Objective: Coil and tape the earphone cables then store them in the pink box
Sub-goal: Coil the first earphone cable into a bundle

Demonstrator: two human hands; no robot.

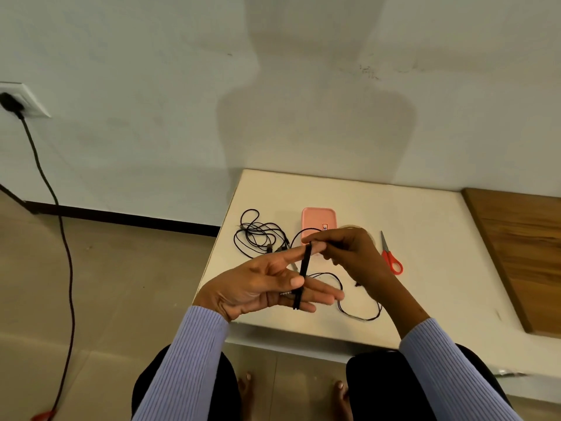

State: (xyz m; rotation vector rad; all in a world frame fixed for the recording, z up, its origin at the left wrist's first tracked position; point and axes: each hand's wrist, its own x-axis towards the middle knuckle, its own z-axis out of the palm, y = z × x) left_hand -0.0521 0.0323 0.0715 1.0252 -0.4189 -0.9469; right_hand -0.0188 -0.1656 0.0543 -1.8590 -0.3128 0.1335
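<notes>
Left hand (261,287) is spread flat, fingers straight, with a thin black earphone cable (303,275) wound in a tight band across them. Right hand (343,250) pinches the free run of that cable near the left fingertips; its slack loops onto the white tabletop (425,238). The right hand partly blocks the closed pink rectangular box (318,218) behind it. A second tangled black cable (258,235) lies left of the box. Red-handled scissors (391,256) lie to the right, well apart.
</notes>
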